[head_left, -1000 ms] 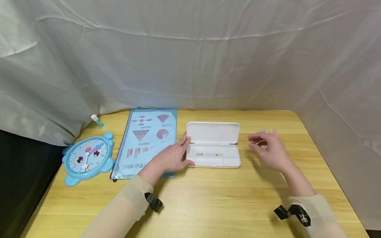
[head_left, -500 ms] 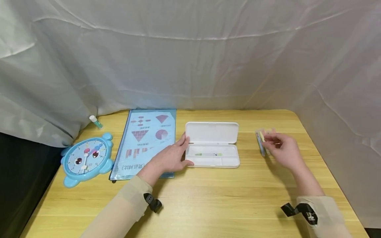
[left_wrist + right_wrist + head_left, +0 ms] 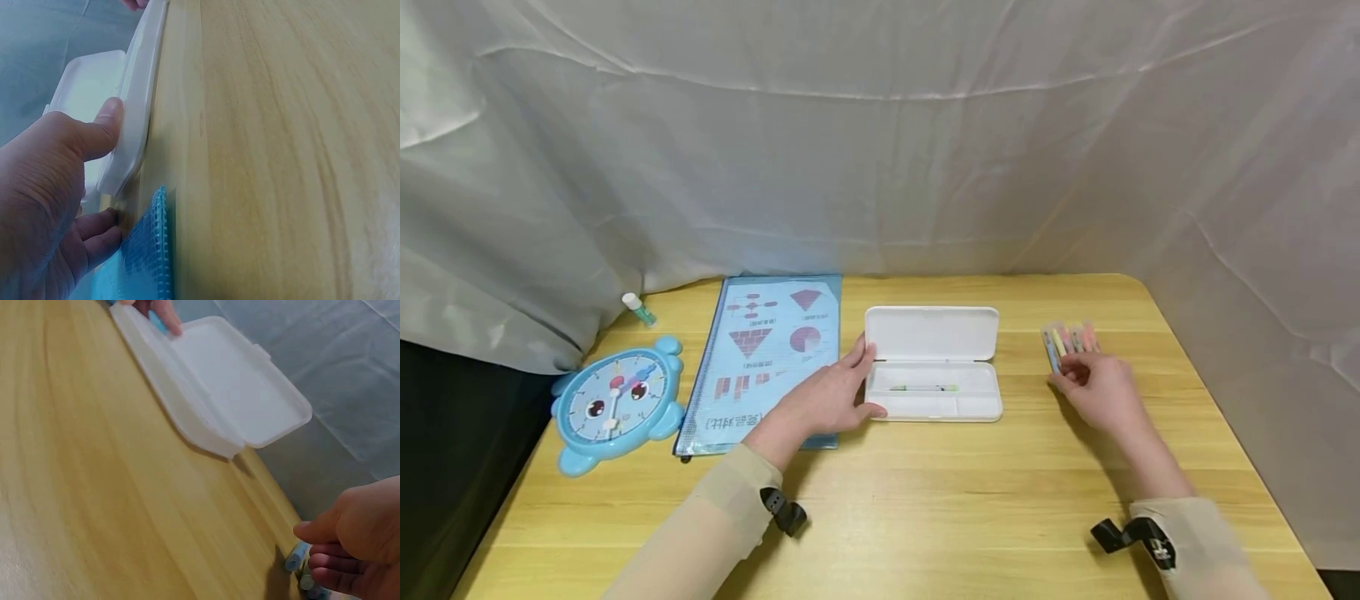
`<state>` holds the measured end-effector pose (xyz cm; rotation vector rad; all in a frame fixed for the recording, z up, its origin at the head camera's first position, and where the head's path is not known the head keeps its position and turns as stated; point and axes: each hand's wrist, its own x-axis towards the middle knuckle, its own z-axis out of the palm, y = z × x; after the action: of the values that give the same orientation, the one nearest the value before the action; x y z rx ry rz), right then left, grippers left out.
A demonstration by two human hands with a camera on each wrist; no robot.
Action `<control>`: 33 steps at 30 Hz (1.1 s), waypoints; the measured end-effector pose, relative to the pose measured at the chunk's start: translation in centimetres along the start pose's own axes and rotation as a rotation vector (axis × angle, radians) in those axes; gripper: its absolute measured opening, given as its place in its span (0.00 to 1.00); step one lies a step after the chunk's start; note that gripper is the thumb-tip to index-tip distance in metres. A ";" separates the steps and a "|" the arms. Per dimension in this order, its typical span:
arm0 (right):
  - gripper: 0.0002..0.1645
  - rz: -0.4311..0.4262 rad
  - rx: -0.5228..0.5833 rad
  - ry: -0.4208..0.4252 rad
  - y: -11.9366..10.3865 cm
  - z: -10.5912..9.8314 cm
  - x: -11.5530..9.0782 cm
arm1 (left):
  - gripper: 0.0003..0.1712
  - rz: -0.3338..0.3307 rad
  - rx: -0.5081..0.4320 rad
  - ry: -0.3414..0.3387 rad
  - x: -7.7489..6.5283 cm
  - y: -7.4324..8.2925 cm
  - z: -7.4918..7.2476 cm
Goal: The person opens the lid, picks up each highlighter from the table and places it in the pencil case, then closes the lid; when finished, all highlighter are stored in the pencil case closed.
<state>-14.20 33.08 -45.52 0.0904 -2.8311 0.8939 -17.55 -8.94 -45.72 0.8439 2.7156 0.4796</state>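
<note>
A white pencil case (image 3: 932, 333) lies with its lid raised in the head view, and one slim pen with green ends (image 3: 925, 388) rests in its long compartment. My left hand (image 3: 827, 396) grips the case's left end, thumb on the front wall, fingers by the lid. In the left wrist view that thumb (image 3: 106, 128) presses the white side. To the right, several pastel pens (image 3: 1063, 340) lie side by side. Over their near ends is my right hand (image 3: 1097, 387), fingers loosely bent. In the right wrist view a blue pen end (image 3: 296, 557) shows below the thumb.
A blue mesh zip folder (image 3: 775, 367) with printed charts lies left of the case. Farther left are a blue toy clock (image 3: 617, 400) and a glue stick (image 3: 638, 308) with a white cap. A grey curtain (image 3: 880, 167) hangs behind the wooden table (image 3: 955, 500).
My right hand has moved from left of the pens onto them, then toward their near ends, uncovering more of them. A yellow pen that stood slanted now lies in the row. The left hand stays.
</note>
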 end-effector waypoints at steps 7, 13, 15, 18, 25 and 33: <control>0.20 0.005 -0.055 -0.034 -0.2 0.4 0.1 | 0.61 0.003 -0.001 0.008 -0.1 0.1 0.0; 0.17 0.024 -0.054 -0.071 -0.2 0.5 0.4 | 0.61 0.008 0.001 0.010 -0.2 0.1 -0.1; 0.14 0.018 -0.061 -0.076 -0.2 0.6 0.5 | 0.61 0.011 -0.001 0.013 -0.2 0.1 -0.1; 0.11 0.008 -0.067 -0.089 -0.3 0.7 0.7 | 0.61 0.011 -0.004 0.012 -0.2 0.1 -0.1; 0.11 0.019 -0.036 -0.106 -0.5 0.7 0.7 | 0.62 0.004 -0.004 0.003 -0.2 0.1 -0.2; 0.12 0.023 0.052 -0.076 -1.0 -0.1 0.6 | 0.62 0.009 0.015 0.003 -0.1 0.0 0.0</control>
<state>-14.68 32.34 -44.76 0.1005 -2.8845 0.9894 -17.43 -9.00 -45.71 0.8605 2.7221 0.4639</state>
